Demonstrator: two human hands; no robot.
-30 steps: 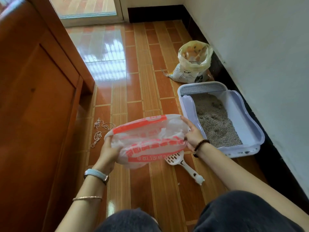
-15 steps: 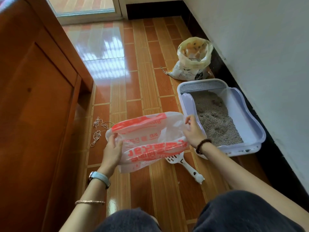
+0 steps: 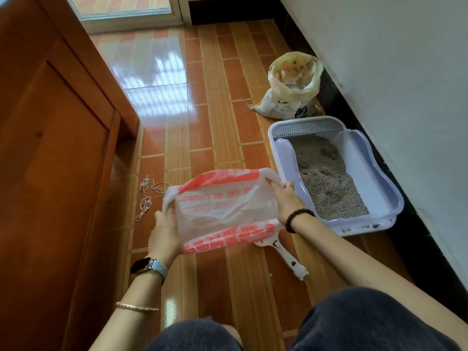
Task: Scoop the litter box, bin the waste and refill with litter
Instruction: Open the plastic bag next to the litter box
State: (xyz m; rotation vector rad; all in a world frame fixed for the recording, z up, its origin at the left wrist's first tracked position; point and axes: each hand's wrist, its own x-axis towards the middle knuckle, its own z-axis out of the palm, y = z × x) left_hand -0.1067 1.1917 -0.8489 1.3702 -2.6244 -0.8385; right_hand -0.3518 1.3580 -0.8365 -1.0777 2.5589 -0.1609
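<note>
Litter box [image 3: 361,171] holds grey litter [image 3: 326,178]; left hand [image 3: 164,234] and right hand [image 3: 286,201] grip the plastic bag [image 3: 222,206].

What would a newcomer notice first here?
First, the thin white plastic bag with red print, gripped open by the left hand and the right hand at the centre. To its right, a pale lavender plastic litter box holding grey litter lies along the wall. A white plastic scoop lies on the floor, partly hidden by the bag.

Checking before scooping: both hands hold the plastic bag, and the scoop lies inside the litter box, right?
No: head view shows the scoop on the floor beside the litter box; the left hand and right hand do hold the plastic bag.
</note>
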